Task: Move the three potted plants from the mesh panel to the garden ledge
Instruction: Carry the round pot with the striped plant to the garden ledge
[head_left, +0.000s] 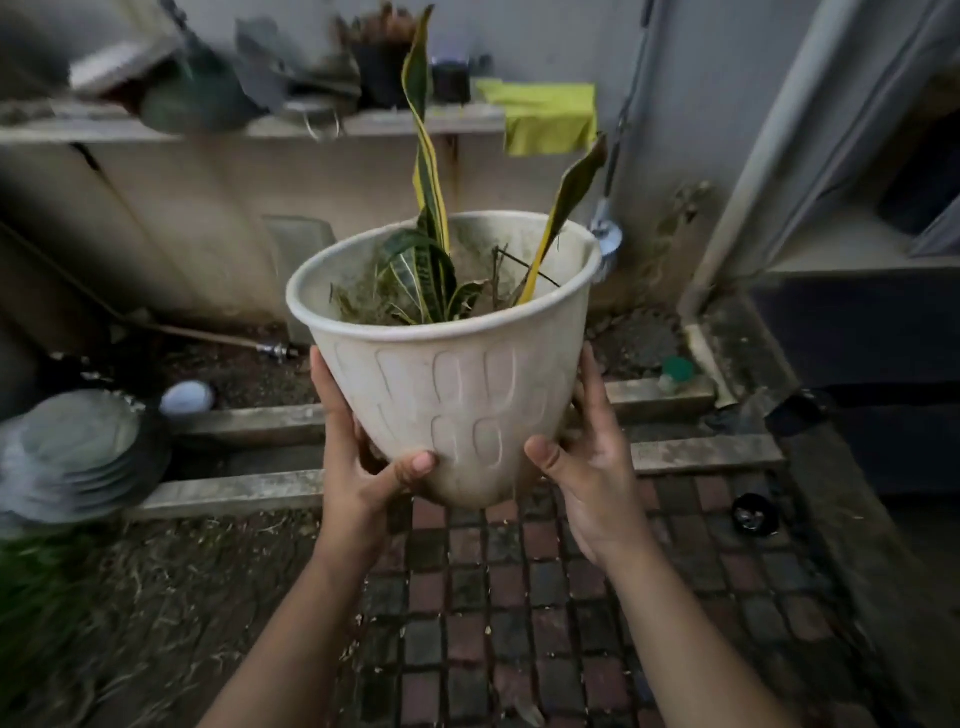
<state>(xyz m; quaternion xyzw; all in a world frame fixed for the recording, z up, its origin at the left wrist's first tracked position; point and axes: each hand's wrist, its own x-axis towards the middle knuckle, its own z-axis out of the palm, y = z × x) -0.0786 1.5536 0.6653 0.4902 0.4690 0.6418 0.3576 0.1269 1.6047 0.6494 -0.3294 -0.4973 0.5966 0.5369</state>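
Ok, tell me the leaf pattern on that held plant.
Dark green leaves with yellow edges and mottled banding; head view.

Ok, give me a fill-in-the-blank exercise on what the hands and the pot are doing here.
1. The white pot is held up by ____ hands, the left hand and the right hand.
2. The plant's leaves are green with ____ edges.
3. A yellow cloth hangs from the ____ on the back wall.
4. Below the pot, the ground is paved with ____.

Missing words: two; yellow; shelf; bricks
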